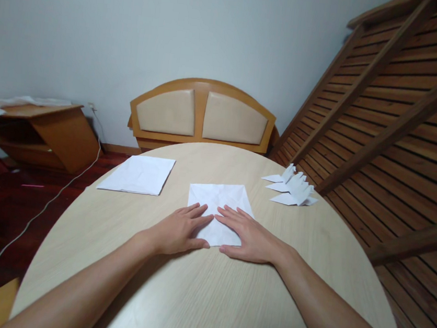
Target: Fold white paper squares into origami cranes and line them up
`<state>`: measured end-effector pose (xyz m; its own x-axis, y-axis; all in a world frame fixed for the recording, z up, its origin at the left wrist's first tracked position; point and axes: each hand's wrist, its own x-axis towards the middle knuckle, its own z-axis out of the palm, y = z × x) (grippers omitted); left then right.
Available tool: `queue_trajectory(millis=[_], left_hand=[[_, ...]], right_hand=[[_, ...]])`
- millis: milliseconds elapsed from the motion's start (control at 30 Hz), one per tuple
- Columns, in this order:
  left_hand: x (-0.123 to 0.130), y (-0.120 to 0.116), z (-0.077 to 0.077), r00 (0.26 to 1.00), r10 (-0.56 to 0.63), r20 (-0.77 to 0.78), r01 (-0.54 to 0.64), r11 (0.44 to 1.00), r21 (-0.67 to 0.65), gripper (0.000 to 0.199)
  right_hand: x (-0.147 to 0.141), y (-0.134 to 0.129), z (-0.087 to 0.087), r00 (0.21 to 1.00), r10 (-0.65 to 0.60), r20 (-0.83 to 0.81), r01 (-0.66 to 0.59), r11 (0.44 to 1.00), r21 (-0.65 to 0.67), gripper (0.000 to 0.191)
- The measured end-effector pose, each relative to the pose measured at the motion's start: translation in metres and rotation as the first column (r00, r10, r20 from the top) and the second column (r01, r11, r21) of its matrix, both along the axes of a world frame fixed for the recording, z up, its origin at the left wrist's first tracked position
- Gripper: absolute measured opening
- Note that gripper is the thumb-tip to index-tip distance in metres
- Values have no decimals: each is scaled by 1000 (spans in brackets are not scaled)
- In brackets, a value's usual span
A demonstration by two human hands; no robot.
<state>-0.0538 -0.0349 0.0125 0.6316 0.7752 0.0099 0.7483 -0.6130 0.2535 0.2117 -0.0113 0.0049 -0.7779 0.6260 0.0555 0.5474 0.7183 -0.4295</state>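
Observation:
A creased white sheet of paper (221,193) lies flat on the round wooden table (203,299) in front of me. Across its left part rests my left hand (185,229), open, with fingers spread and palm down. My right hand (251,237) is laid flat over the paper's right side, also open. The fingertips of both hands come close together near the sheet's middle, and both thumbs lie by its near edge. Parts of the paper's left and right sides are hidden under the hands.
A stack of white paper (138,175) lies at the table's left. Several folded white paper figures (294,187) stand in a row at the right. Beyond the table is a padded headboard (203,112). Wooden slats (401,116) lean at the right; a cable (45,207) crosses the floor.

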Motion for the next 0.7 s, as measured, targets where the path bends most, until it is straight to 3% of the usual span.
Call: queue_trajectory(millis=[300,500,700], left_hand=[[4,0,-2,1000,7,24,-9,996,87,69],[-3,-1,14,996,-77,41,78,997,-26,86],[-14,5,23,990,-56,132,68,994,-87,40]], right_hand=[[1,-1,1,999,4,-54,-3,1000,25,71],[5,1,3,998,-4,-56,6,999,49,59],[14,1,7,997,-28,-69,30,999,34,55]])
